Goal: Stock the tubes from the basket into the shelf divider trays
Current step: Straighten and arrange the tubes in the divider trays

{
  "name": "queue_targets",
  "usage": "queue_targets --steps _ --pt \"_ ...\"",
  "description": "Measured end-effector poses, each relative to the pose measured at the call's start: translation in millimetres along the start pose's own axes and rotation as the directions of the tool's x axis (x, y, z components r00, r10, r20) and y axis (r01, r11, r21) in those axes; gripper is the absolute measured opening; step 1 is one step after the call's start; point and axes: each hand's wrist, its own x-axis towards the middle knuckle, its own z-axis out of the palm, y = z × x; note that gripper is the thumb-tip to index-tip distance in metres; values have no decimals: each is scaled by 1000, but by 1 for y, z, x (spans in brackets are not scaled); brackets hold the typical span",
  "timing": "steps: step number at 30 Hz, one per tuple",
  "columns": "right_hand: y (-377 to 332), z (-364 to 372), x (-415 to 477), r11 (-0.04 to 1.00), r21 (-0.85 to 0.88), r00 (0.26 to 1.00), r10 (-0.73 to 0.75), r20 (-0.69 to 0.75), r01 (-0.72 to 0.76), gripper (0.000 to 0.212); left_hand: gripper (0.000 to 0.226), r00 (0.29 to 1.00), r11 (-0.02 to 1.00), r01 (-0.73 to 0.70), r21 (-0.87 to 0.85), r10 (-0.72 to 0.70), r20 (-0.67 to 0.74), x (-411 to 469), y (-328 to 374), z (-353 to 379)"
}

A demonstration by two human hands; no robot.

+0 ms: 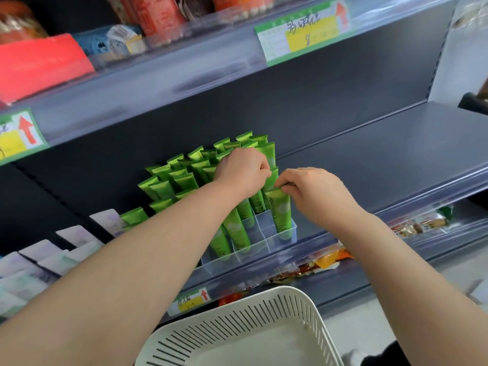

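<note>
Green tubes [169, 186] stand in tray [266, 249]; white basket [264, 294] below.

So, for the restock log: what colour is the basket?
Off-white; the basket shows best in the head view.

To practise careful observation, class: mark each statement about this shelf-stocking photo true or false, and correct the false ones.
1. The right hand pinches the top of a green tube. True.
2. The tubes lie flat in the divider tray. False: they stand on end.
3. The basket is red. False: it is white.
4. The left hand is up among the tubes on the shelf. True.
</note>
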Motion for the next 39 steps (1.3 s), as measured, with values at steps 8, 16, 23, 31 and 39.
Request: queue_targets --steps 8,16,23,31,39 --pt "-5 0 -2 1000 22 996 -2 91 0 22 12 995 999 47 -14 -45 84 2 -9 -6" --pt "-7 -5 -2 998 55 999 27 -38 -25 36 22 989 977 109 -181 -125 -75 7 -15 -10" --pt "-10 -9 0 992 -118 999 -40 27 42 63 21 989 985 148 83 -150 14 17 -24 0" --pt "-6 -11 1 992 -121 999 -44 31 47 58 16 985 985 167 41 -165 -49 28 -13 3" --pt "-5 -10 2 993 -112 999 -38 27 41 59 15 989 989 147 6 -147 -17 29 -12 8"
